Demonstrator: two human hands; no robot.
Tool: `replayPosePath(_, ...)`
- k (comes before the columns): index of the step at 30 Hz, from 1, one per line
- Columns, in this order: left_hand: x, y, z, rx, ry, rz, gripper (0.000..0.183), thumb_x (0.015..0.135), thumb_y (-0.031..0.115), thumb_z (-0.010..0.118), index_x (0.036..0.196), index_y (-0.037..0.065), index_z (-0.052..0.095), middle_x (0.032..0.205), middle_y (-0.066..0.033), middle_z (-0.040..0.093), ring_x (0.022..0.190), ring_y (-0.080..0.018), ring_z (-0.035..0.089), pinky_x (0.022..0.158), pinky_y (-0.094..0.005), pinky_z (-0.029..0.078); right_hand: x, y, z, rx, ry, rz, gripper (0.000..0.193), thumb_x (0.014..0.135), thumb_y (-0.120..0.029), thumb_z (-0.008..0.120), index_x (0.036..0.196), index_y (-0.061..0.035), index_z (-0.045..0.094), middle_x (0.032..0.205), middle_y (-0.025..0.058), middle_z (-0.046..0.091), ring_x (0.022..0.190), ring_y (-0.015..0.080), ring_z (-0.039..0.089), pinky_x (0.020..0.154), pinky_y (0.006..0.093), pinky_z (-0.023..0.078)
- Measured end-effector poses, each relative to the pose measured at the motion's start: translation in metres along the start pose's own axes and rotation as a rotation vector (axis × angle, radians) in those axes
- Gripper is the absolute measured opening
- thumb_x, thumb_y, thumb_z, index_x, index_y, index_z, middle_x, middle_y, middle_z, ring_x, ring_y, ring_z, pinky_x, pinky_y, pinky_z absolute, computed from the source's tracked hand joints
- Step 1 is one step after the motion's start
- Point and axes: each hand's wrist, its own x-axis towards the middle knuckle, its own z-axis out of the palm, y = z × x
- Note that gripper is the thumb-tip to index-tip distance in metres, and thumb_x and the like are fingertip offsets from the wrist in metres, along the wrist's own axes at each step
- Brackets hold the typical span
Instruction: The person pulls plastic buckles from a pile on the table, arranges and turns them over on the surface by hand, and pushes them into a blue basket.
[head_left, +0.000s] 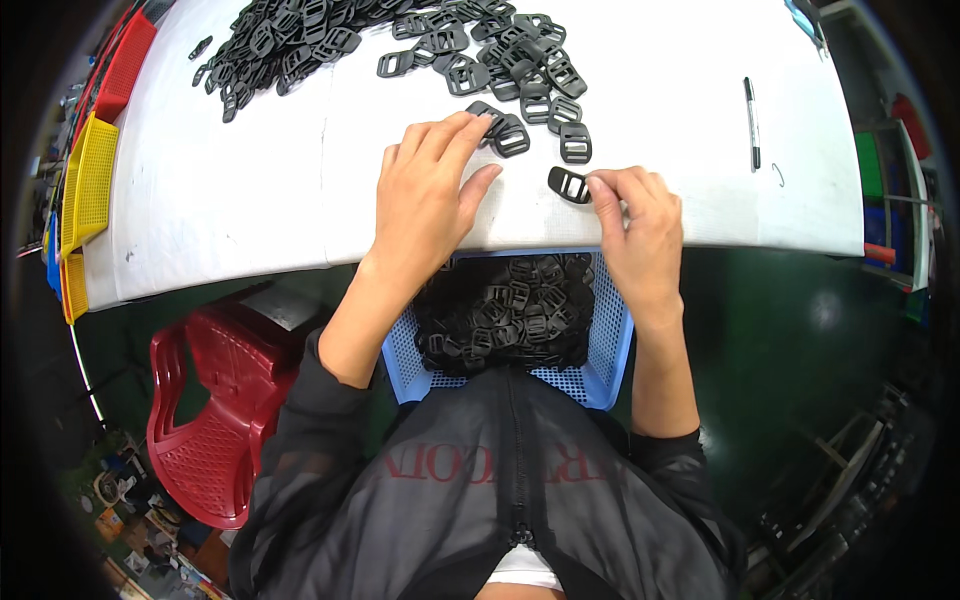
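Pinching one black buckle [568, 185] over the near table edge [720, 225], my right hand [645, 228] seems busy singling out pieces; my left hand [425, 185], fingers loosely spread, meets two loose buckles [512, 138]; next probably calls for a steady pinch

Bare right hand [643, 228] is pinching a black slotted plastic buckle [570, 185].
Bare left hand [425, 185] is partly hiding another buckle [496, 123] on the white table [250, 190].
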Motion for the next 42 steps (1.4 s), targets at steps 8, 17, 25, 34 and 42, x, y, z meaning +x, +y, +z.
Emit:
replayPosePath(8, 0.008, -0.011, 0.017, 0.024, 0.024, 0.042, 0.025, 0.08, 0.01, 0.073, 0.105, 0.013, 0.071, 0.108, -0.0001, 0.069, 0.097, -0.022, 0.06, 0.081, -0.0345, 0.046, 0.023, 0.007, 0.017, -0.154, 0.117, -0.179, 0.023, 0.083, -0.022, 0.072, 0.104, -0.0134, 0.072, 0.111, 0.004, 0.062, 0.099, 0.0238, 0.057, 0.081, 0.0379, 0.043)
replayPosePath(17, 0.02, -0.003, -0.002, -0.152, 0.087, -0.084, 0.017, 0.083, 0.006, 0.07, 0.1, 0.008, 0.071, 0.094, -0.003, 0.071, 0.084, -0.0192, 0.062, 0.071, -0.0308, 0.046, 0.041, 0.009, 0.028, -0.126, 0.219, -0.228, 0.018, 0.079, -0.02, 0.075, 0.094, -0.0122, 0.073, 0.111, 0.0016, 0.064, 0.103, 0.022, 0.056, 0.078, 0.0376, 0.041)
replayPosePath(25, 0.012, -0.012, -0.008, -0.076, 0.002, -0.07, 0.022, 0.083, 0.006, 0.068, 0.104, 0.006, 0.071, 0.103, -0.0078, 0.068, 0.092, -0.0261, 0.06, 0.081, -0.035, 0.049, 0.048, -0.01, 0.035, -0.118, 0.17, -0.243, 0.019, 0.077, -0.024, 0.077, 0.091, -0.0116, 0.072, 0.102, 0.0001, 0.064, 0.097, 0.0201, 0.056, 0.078, 0.0374, 0.038)
replayPosePath(34, 0.006, -0.008, 0.001, -0.052, -0.065, 0.024, 0.021, 0.082, 0.011, 0.071, 0.103, 0.008, 0.072, 0.103, -0.004, 0.069, 0.096, -0.0238, 0.06, 0.081, -0.0353, 0.048, 0.058, -0.006, 0.043, -0.289, 0.189, -0.305, 0.015, 0.08, -0.02, 0.073, 0.092, -0.013, 0.071, 0.087, -0.0011, 0.067, 0.085, 0.0189, 0.06, 0.08, 0.0382, 0.039)
replayPosePath(42, 0.048, -0.051, 0.021, 0.189, 0.01, 0.105, 0.027, 0.084, 0.012, 0.068, 0.111, 0.012, 0.071, 0.111, -0.0014, 0.067, 0.099, -0.022, 0.058, 0.083, -0.0351, 0.047, 0.073, -0.003, 0.031, -0.039, 0.079, -0.115, 0.02, 0.08, -0.019, 0.074, 0.099, -0.0135, 0.071, 0.091, -0.001, 0.068, 0.087, 0.0193, 0.061, 0.076, 0.0356, 0.043)
